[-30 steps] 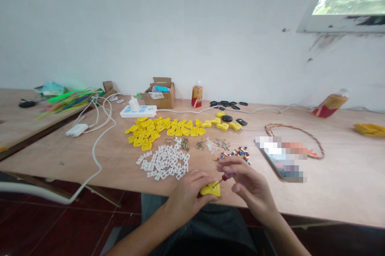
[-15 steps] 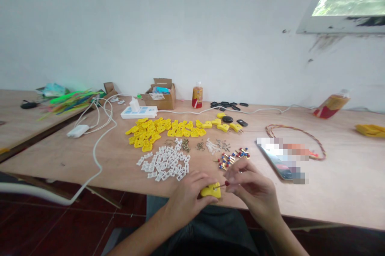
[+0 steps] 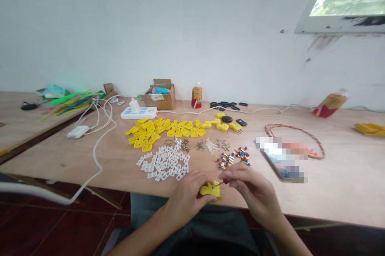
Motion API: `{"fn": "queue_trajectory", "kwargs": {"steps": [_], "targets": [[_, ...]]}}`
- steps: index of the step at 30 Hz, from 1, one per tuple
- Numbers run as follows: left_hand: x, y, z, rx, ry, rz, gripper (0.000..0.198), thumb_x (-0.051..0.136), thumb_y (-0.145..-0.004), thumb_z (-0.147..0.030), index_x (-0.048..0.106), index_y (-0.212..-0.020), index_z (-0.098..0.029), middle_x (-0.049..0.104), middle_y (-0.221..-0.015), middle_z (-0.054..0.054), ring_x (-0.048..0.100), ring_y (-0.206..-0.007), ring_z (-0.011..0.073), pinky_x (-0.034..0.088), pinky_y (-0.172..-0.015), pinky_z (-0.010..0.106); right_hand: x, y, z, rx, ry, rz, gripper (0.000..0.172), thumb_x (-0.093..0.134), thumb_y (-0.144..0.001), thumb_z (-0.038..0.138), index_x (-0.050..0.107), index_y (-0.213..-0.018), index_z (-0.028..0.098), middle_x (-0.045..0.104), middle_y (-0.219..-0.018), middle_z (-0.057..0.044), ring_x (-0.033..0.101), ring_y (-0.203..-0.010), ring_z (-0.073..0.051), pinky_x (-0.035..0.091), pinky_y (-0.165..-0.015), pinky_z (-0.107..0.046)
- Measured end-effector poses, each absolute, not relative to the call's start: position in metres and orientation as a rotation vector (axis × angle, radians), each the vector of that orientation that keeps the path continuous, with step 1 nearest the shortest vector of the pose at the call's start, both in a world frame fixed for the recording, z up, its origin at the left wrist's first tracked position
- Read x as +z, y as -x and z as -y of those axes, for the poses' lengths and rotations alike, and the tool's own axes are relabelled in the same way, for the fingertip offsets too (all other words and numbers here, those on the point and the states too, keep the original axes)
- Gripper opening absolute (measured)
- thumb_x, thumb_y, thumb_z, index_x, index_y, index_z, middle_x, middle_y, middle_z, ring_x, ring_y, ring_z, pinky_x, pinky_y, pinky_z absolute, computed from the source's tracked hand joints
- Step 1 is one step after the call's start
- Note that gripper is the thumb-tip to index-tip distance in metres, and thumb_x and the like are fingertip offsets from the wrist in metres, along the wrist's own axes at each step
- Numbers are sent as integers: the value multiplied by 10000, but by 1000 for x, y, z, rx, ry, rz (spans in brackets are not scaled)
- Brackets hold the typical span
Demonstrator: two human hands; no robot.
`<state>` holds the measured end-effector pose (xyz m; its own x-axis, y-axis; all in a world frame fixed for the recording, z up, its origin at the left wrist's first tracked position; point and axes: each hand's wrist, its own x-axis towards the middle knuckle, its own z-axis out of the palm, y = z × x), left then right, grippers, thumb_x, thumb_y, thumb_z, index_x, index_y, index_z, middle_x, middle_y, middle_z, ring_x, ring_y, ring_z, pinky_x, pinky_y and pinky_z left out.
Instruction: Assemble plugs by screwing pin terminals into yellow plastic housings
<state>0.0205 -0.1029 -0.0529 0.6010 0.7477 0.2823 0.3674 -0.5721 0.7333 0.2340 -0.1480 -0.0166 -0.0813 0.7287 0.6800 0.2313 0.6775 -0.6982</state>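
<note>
Near the table's front edge, my left hand (image 3: 192, 192) is closed around a yellow plug housing (image 3: 210, 189), fingers behind it and thumb along its near side. My right hand (image 3: 251, 187) pinches a small screwdriver (image 3: 225, 181) with a red handle. Its thin shaft slants down left, and the tip meets the top of the housing. Beyond my hands lie white plastic inserts (image 3: 165, 163), and red and blue tipped metal pins (image 3: 234, 157). Yellow housing halves (image 3: 147, 129) spread farther back, with small screws (image 3: 185, 145) in front of them.
A phone (image 3: 279, 163) and a braided cable (image 3: 294, 129) lie on the right. Behind stand a power strip (image 3: 138, 112), an open cardboard box (image 3: 164, 99) and a drink bottle (image 3: 197, 96). A white cable (image 3: 98, 155) crosses the left side. Black parts (image 3: 227, 104) lie near the wall.
My right fingers have shifted slightly left and closed further around the screwdriver's handle. The yellow plug housing stays in my left hand, almost in the same place.
</note>
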Motion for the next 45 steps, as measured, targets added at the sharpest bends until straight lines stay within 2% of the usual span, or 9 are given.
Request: {"fn": "queue_trajectory", "kwargs": {"steps": [3, 5, 10, 20, 28, 32, 36, 41, 45], "targets": [[-53, -21, 102, 786, -2175, -843, 328, 911, -808, -144, 718, -1060, -226, 770, -1110, 16, 698, -1075, 244, 501, -960, 334, -19, -237, 150, 586, 832, 1692, 331, 544, -1096, 268, 725, -1355, 368, 805, -1247, -76, 781, -1089, -224, 664, -882, -357], [-53, -21, 102, 781, -2164, -848, 314, 904, -811, -135, 720, -1050, -222, 768, -1093, 15, 698, -1066, 241, 502, -954, 333, -18, -237, 151, 580, 820, 1710, 288, 616, -1063, 297, 753, -1307, 365, 753, -1323, -92, 738, -1199, -260, 657, -928, -395], [-49, -20, 102, 779, -2129, -844, 287, 894, -820, -149, 728, -1042, -223, 765, -1063, 12, 698, -1031, 234, 501, -914, 314, -13, -234, 149, 434, 761, 1684, 223, 696, -1005, 191, 820, -1123, 334, 735, -948, -40, 759, -866, -182, 661, -754, -293], [-32, -23, 91, 614, -1907, -930, 56, 766, -879, -182, 790, -930, -183, 785, -938, 30, 687, -827, 193, 488, -733, 266, -12, -235, 149, 417, 756, 1654, 264, 656, -1014, 156, 810, -1146, 324, 800, -998, -63, 787, -917, -215, 680, -741, -322], [-23, -39, 76, 494, -2243, -921, 178, 654, -863, -31, 749, -809, -172, 790, -919, 63, 724, -900, 230, 537, -855, 311, -4, -264, 163, 253, 834, 1537, 273, 685, -978, 114, 812, -1109, 316, 783, -993, -45, 783, -893, -211, 683, -714, -323], [-17, -41, 79, 689, -2321, -794, 230, 593, -901, -1, 723, -854, -185, 786, -1031, 71, 724, -1030, 231, 546, -960, 317, -4, -282, 178, 151, 911, 1332, 195, 727, -957, 166, 818, -1037, 318, 783, -976, -37, 778, -869, -220, 681, -706, -351], [-8, -35, 73, 764, -2307, -926, 213, 603, -939, -44, 727, -881, -207, 798, -943, 27, 744, -932, 212, 573, -926, 315, -19, -297, 187, 188, 963, 1283, 180, 752, -930, 166, 820, -1036, 295, 791, -1008, -59, 791, -885, -243, 709, -736, -390], [-7, -7, 59, 821, -2284, -1069, 170, 668, -947, -121, 743, -1052, -231, 827, -1011, 16, 782, -919, 210, 601, -881, 315, -50, -301, 175, 348, 947, 1168, 100, 820, -891, 247, 826, -987, 271, 800, -927, -65, 802, -818, -250, 723, -663, -382], [1, 32, 35, 951, -2283, -1251, 168, 646, -949, -139, 746, -1043, -235, 825, -1049, 23, 780, -962, 225, 614, -915, 352, -65, -298, 157, 537, 925, 867, 131, 870, -861, 327, 813, -955, 255, 803, -881, -32, 798, -747, -194, 728, -712, -353]]}}
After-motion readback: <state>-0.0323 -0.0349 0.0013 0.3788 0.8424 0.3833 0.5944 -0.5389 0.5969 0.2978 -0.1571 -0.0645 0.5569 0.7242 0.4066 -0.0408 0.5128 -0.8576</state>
